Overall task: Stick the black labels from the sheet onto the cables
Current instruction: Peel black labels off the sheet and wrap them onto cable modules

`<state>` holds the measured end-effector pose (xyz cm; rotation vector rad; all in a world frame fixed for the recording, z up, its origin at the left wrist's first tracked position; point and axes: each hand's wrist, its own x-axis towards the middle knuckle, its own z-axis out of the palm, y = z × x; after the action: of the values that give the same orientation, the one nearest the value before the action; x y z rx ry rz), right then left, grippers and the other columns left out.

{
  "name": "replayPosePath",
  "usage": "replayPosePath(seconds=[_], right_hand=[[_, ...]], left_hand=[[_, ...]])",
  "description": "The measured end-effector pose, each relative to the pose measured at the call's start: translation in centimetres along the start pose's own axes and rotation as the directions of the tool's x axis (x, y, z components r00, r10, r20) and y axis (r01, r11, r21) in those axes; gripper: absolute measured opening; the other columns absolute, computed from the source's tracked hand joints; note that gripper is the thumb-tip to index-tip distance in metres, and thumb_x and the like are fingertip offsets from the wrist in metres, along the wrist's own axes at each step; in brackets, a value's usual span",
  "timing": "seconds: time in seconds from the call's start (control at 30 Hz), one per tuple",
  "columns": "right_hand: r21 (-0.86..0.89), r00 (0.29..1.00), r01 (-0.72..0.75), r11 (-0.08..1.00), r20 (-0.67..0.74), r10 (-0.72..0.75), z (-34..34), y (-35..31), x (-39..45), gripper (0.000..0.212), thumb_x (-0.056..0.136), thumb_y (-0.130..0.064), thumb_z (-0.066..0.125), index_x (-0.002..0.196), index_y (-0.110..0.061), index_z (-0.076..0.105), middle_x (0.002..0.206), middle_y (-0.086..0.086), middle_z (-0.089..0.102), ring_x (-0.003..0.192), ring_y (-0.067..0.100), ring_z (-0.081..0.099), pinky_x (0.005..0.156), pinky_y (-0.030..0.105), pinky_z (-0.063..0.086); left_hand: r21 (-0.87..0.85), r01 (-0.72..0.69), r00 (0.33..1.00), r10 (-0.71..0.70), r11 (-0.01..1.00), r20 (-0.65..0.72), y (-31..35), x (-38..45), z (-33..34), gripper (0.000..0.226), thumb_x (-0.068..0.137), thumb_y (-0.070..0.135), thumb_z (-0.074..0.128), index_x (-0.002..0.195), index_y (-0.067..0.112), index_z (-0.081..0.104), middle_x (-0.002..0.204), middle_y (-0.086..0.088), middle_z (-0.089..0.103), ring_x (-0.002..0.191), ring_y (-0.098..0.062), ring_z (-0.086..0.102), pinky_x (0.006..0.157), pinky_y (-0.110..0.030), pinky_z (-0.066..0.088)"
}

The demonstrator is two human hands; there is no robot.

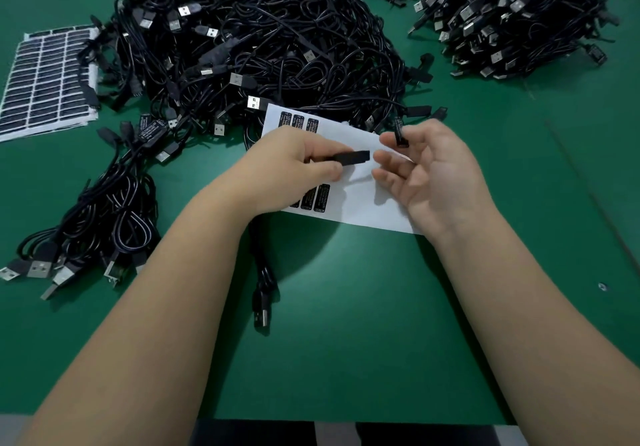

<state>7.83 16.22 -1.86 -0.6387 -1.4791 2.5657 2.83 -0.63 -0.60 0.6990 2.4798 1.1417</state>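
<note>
Mid-step: my left hand [294, 158] pinches the cable's black block [349, 157], held level over the sheet [367, 203]. My right hand [426, 172] has a peeled label [400, 132] pinched at thumb & fingertip, other fingers loose, just beside the block's end. Label not on yet. The cable [261, 293] trails toward me across the mat [346, 359]. Next, I reckon: line label up w/ block's flat face, lay it straight, press down; skew or a stuck-to-finger corner is the risk. More labels sit on sheet, unlabelled pile [263, 40] behind it
</note>
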Motion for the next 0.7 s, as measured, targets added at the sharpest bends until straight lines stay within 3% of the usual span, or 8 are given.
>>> replayPosePath(seconds=[0.1, 0.23, 0.33, 0.43, 0.53, 0.6, 0.7], right_hand=[[-0.198, 0.991, 0.104, 0.975, 0.104, -0.085, -0.31, 0.52, 0.00, 0.032, 0.082, -0.007, 0.065, 0.054, -0.024, 0.065, 0.065, -0.006, 0.058, 0.065, 0.010, 0.055, 0.062, 0.023, 0.051], [-0.286, 0.982, 0.147, 0.947, 0.156, -0.105, -0.54, 0.46, 0.16, 0.013, 0.070, -0.025, 0.072, 0.059, -0.030, 0.068, 0.069, -0.008, 0.057, 0.065, 0.006, 0.051, 0.064, 0.022, 0.046], [-0.295, 0.983, 0.144, 0.945, 0.152, -0.102, -0.48, 0.42, 0.38, 0.007, 0.070, -0.030, 0.071, 0.064, -0.029, 0.074, 0.075, -0.005, 0.063, 0.069, 0.006, 0.056, 0.064, 0.022, 0.047], [-0.385, 0.978, 0.167, 0.907, 0.180, -0.104, -0.35, 0.46, 0.28, 0.009, 0.072, -0.034, 0.068, 0.068, -0.031, 0.075, 0.076, -0.005, 0.068, 0.076, 0.011, 0.061, 0.073, 0.030, 0.051], [-0.468, 0.971, 0.150, 0.871, 0.236, -0.041, -0.15, 0.43, -0.05, 0.014, 0.075, -0.032, 0.066, 0.073, -0.022, 0.075, 0.080, 0.004, 0.068, 0.080, 0.021, 0.058, 0.085, 0.043, 0.048], [-0.469, 0.966, 0.130, 0.874, 0.258, -0.005, -0.10, 0.39, -0.10, 0.015, 0.081, -0.023, 0.065, 0.071, -0.016, 0.073, 0.075, 0.004, 0.066, 0.078, 0.022, 0.056, 0.080, 0.041, 0.044], [-0.564, 0.950, 0.145, 0.813, 0.308, 0.044, -0.25, 0.11, -0.32, 0.018, 0.094, -0.015, 0.056, 0.083, -0.009, 0.069, 0.072, 0.001, 0.062, 0.072, 0.015, 0.054, 0.074, 0.029, 0.044]], left_hand=[[-0.032, -0.015, 1.000, 0.014, 0.999, -0.013, -0.04, -0.10, -0.06, 0.031, 0.089, 0.021, 0.066, 0.118, 0.031, 0.062, 0.081, 0.012, 0.074, 0.046, 0.012, 0.049, 0.047, -0.002, 0.033], [-0.160, -0.007, 0.996, -0.007, 0.987, -0.084, -0.26, 0.09, 0.05, 0.020, 0.082, 0.017, 0.075, 0.097, 0.026, 0.066, 0.077, 0.009, 0.075, 0.045, 0.007, 0.051, 0.046, -0.005, 0.035], [-0.158, -0.027, 0.993, 0.008, 0.987, -0.122, -0.37, 0.24, -0.02, 0.022, 0.076, 0.014, 0.080, 0.088, 0.031, 0.071, 0.075, 0.014, 0.073, 0.055, 0.007, 0.058, 0.056, -0.006, 0.041], [-0.190, -0.047, 0.992, 0.023, 0.981, -0.123, -0.53, 0.20, -0.35, 0.026, 0.072, 0.016, 0.082, 0.081, 0.038, 0.072, 0.075, 0.012, 0.073, 0.065, 0.000, 0.061, 0.068, -0.016, 0.049], [-0.219, -0.064, 0.993, 0.040, 0.974, -0.111, -0.50, 0.17, -0.51, 0.030, 0.073, 0.015, 0.082, 0.078, 0.044, 0.075, 0.085, -0.008, 0.073, 0.072, -0.014, 0.059, 0.076, -0.038, 0.053], [-0.217, -0.049, 0.997, 0.034, 0.975, -0.073, -0.41, 0.18, -0.52, 0.037, 0.075, 0.016, 0.081, 0.079, 0.052, 0.073, 0.096, -0.024, 0.069, 0.078, -0.022, 0.058, 0.087, -0.053, 0.050], [-0.217, -0.028, 0.999, 0.023, 0.976, -0.026, -0.66, 0.24, -0.64, 0.035, 0.077, 0.017, 0.079, 0.082, 0.050, 0.074, 0.097, -0.022, 0.070, 0.079, -0.021, 0.055, 0.087, -0.052, 0.049]])
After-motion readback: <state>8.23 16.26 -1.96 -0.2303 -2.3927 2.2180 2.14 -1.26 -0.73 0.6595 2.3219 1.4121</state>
